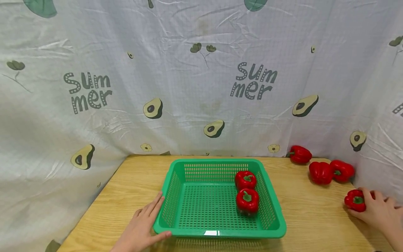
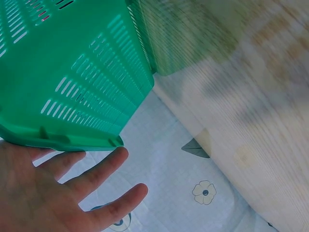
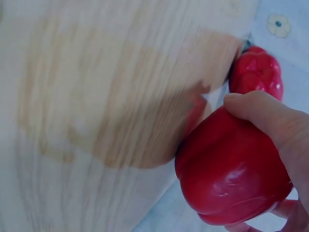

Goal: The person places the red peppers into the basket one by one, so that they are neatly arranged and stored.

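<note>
While the left hand [image 1: 140, 225], fingers spread, touches the basket [image 1: 226, 233] at its near left corner, the right hand [image 1: 380, 210] grips a pepper [image 1: 353, 201], at right.

A person's 2 bare hands, set wide apart. The left hand [image 1: 141, 224] enters from below, fingers straight and pointing forward and slightly right, thumb stretched out to the right; the left wrist view shows 4 digits fanned apart. The right hand [image 1: 377, 208] lies at far right, curled in a grip, thumb opposite the fingers, its wrist [image 1: 391, 228] slanting toward the lower right corner.
</note>
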Tool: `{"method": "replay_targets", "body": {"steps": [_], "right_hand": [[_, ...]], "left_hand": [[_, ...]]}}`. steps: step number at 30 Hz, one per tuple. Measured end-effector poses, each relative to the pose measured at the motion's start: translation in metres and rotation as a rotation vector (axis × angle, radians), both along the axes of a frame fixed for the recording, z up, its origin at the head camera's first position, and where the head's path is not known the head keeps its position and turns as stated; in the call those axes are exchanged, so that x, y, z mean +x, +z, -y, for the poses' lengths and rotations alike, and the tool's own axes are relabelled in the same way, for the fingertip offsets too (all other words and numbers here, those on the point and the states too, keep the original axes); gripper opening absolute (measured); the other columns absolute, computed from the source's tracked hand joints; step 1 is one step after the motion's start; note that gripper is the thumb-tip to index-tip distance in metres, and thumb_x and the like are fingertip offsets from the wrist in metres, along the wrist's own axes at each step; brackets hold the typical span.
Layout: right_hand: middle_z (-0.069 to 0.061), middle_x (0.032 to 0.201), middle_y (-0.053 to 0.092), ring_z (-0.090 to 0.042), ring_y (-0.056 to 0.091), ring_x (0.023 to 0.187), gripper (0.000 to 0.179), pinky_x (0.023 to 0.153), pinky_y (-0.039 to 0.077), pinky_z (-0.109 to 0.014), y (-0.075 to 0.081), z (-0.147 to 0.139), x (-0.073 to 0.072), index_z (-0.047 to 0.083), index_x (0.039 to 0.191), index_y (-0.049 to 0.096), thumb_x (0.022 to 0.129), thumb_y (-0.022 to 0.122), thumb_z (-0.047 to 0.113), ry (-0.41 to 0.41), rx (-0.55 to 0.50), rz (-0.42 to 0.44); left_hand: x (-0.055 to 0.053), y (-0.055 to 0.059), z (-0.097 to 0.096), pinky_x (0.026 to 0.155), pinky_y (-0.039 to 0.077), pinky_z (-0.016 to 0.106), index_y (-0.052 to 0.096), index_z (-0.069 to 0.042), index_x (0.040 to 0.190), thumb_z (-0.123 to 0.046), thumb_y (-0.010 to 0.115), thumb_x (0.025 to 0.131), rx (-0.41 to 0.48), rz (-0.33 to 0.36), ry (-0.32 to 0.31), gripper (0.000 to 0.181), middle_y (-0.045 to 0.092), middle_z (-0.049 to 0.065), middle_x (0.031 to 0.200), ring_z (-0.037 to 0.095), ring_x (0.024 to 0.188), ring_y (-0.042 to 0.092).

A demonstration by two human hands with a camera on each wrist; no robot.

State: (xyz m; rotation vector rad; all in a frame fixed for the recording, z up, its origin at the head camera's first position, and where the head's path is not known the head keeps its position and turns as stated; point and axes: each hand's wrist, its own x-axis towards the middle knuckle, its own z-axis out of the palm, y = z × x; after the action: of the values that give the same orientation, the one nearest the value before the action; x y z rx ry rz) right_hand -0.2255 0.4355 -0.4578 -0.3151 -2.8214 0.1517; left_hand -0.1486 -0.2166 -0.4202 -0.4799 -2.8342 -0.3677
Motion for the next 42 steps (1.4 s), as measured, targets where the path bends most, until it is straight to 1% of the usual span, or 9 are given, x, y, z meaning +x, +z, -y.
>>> {"method": "replay_targets", "body": {"steps": [8, 12, 18, 23, 25, 30, 33, 37, 42], "right_hand": [[-0.035, 0.100, 0.036, -0.060, 0.034, 0.084, 0.094, 0.071, 0.026, -0.071, 0.003, 0.013, 0.001, -0.004, 0.112, 0.033, 0.054, 0.075, 0.056, 0.000, 0.011, 0.014], [-0.034, 0.099, 0.038, -0.059, 0.035, 0.082, 0.094, 0.068, 0.027, -0.069, 0.003, 0.022, 0.002, -0.003, 0.113, 0.033, 0.053, 0.075, 0.056, 0.032, 0.001, -0.016], [-0.033, 0.101, 0.040, -0.057, 0.033, 0.082, 0.091, 0.064, 0.025, -0.065, 0.011, 0.033, 0.003, 0.000, 0.116, 0.035, 0.054, 0.076, 0.054, 0.085, -0.013, -0.068], [-0.033, 0.105, 0.040, -0.055, 0.032, 0.084, 0.092, 0.063, 0.025, -0.066, 0.017, 0.043, 0.006, 0.001, 0.118, 0.036, 0.055, 0.074, 0.057, 0.122, 0.003, -0.062], [-0.031, 0.107, 0.040, -0.054, 0.033, 0.084, 0.093, 0.063, 0.025, -0.065, 0.019, 0.048, 0.007, 0.002, 0.120, 0.036, 0.056, 0.072, 0.060, 0.146, 0.013, -0.065], [-0.030, 0.107, 0.046, -0.050, 0.037, 0.086, 0.093, 0.062, 0.027, -0.062, 0.024, 0.064, 0.010, 0.001, 0.119, 0.041, 0.054, 0.074, 0.059, 0.214, 0.046, -0.134], [-0.031, 0.101, 0.052, -0.048, 0.039, 0.085, 0.089, 0.061, 0.028, -0.060, 0.029, 0.074, 0.011, -0.001, 0.113, 0.045, 0.052, 0.076, 0.055, 0.255, 0.057, -0.187], [-0.029, 0.096, 0.056, -0.045, 0.042, 0.083, 0.085, 0.062, 0.029, -0.060, 0.038, 0.084, 0.013, -0.002, 0.107, 0.048, 0.050, 0.078, 0.053, 0.296, 0.068, -0.246], [-0.021, 0.090, 0.059, -0.040, 0.045, 0.079, 0.082, 0.060, 0.033, -0.058, 0.049, 0.094, 0.014, -0.001, 0.101, 0.052, 0.046, 0.079, 0.055, 0.340, 0.125, -0.296]], "left_hand": [[-0.001, 0.001, 0.000, 0.085, 0.038, 0.054, 0.029, -0.010, 0.141, -0.066, 0.054, 0.072, -0.009, -0.003, 0.007, 0.092, 0.026, 0.004, 0.147, 0.029, 0.118, 0.047], [-0.001, 0.002, 0.000, 0.085, 0.038, 0.053, 0.031, -0.010, 0.140, -0.065, 0.055, 0.072, -0.022, -0.030, 0.001, 0.091, 0.027, 0.004, 0.147, 0.029, 0.117, 0.047], [-0.001, 0.003, 0.000, 0.082, 0.041, 0.051, 0.035, -0.011, 0.138, -0.068, 0.055, 0.069, -0.078, -0.108, 0.003, 0.092, 0.033, 0.003, 0.144, 0.028, 0.110, 0.052], [-0.001, 0.002, 0.000, 0.079, 0.042, 0.049, 0.038, -0.009, 0.136, -0.069, 0.055, 0.068, -0.108, -0.138, 0.005, 0.092, 0.036, 0.004, 0.143, 0.027, 0.106, 0.054], [0.000, 0.002, -0.001, 0.079, 0.043, 0.049, 0.038, -0.009, 0.136, -0.069, 0.056, 0.067, -0.108, -0.136, 0.010, 0.093, 0.035, 0.004, 0.143, 0.027, 0.106, 0.054], [-0.001, 0.001, -0.002, 0.079, 0.043, 0.049, 0.037, -0.009, 0.137, -0.070, 0.055, 0.067, -0.092, -0.105, 0.023, 0.094, 0.032, 0.004, 0.144, 0.027, 0.107, 0.053], [-0.001, 0.000, -0.001, 0.078, 0.043, 0.049, 0.037, -0.008, 0.136, -0.068, 0.057, 0.067, -0.091, -0.110, 0.019, 0.094, 0.032, 0.006, 0.144, 0.028, 0.107, 0.053], [-0.002, -0.001, -0.001, 0.076, 0.043, 0.049, 0.037, -0.007, 0.136, -0.067, 0.058, 0.068, -0.098, -0.140, 0.005, 0.093, 0.034, 0.006, 0.143, 0.028, 0.106, 0.053], [-0.003, 0.000, -0.002, 0.074, 0.043, 0.048, 0.035, -0.008, 0.137, -0.066, 0.059, 0.067, -0.086, -0.124, -0.005, 0.094, 0.036, 0.006, 0.142, 0.028, 0.105, 0.053]]}}
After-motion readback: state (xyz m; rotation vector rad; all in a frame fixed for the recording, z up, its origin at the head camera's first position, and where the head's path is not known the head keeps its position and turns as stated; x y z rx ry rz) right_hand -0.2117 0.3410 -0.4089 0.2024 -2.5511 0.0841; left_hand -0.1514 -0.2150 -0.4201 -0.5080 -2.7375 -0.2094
